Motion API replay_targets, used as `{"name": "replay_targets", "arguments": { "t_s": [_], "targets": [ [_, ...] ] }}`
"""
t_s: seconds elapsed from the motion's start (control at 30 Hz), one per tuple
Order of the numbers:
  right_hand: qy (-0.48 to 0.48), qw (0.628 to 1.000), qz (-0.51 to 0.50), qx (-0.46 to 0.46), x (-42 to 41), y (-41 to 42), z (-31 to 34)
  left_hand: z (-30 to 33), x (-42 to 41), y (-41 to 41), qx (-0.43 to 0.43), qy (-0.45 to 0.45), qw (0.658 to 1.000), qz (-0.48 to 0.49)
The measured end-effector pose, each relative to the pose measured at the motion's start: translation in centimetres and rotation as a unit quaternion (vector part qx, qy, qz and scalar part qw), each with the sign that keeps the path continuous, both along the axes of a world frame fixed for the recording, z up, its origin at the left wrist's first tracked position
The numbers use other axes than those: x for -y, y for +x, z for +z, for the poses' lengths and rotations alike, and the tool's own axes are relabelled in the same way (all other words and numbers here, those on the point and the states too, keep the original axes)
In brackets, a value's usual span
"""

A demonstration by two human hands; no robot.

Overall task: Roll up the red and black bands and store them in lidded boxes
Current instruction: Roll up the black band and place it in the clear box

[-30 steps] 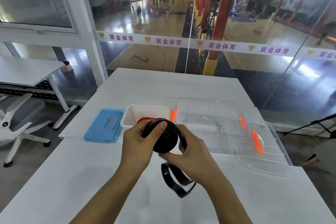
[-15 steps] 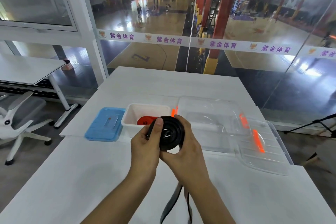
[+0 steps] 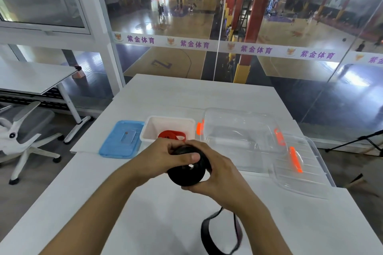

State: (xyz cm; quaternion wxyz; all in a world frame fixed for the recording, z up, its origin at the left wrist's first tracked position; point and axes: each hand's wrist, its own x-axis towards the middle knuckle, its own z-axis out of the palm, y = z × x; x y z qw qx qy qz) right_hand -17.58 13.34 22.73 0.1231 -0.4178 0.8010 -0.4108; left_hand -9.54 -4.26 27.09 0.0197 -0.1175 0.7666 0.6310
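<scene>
Hands meet above the white table (image 3: 62, 188), both closed on the black band (image 3: 187, 174), most of it wound into a thick coil. The left hand (image 3: 163, 158) wraps the coil's top with its thumb across the face; the right hand (image 3: 219, 174) cups it from the right and beneath. A loose tail of the band hangs down, blurred, below the right wrist. Behind, the red band (image 3: 171, 135) lies coiled in the white box (image 3: 153, 128), between the blue lid (image 3: 119, 141) and the clear box (image 3: 244, 136).
</scene>
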Motion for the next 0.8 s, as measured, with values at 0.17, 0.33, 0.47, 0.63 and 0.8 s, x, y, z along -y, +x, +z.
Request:
{"name": "replay_targets", "arguments": {
  "t_s": [0.17, 0.33, 0.47, 0.63, 0.8],
  "targets": [
    [0.009, 1.000, -0.015, -0.015, 0.3, 0.4, 0.0, -1.3, -1.1, -0.2, -0.064, -0.076, 0.989, 0.113],
    [0.008, 0.998, -0.055, -0.009, 0.1, 0.3, 0.2, -2.3, -1.9, -0.4, -0.114, -0.056, 0.968, 0.217],
    [-0.023, 0.996, -0.087, 0.011, 0.3, 0.5, 0.4, -2.4, -2.4, -0.9, -0.137, -0.001, 0.945, 0.298],
    [-0.063, 0.992, -0.102, 0.038, 1.6, 1.4, 0.0, -2.6, -3.6, -1.7, -0.141, 0.058, 0.918, 0.365],
    [-0.100, 0.984, -0.140, 0.040, 2.6, 2.3, -0.7, -2.8, -5.0, -2.4, -0.137, 0.114, 0.901, 0.396]
  ]
}}
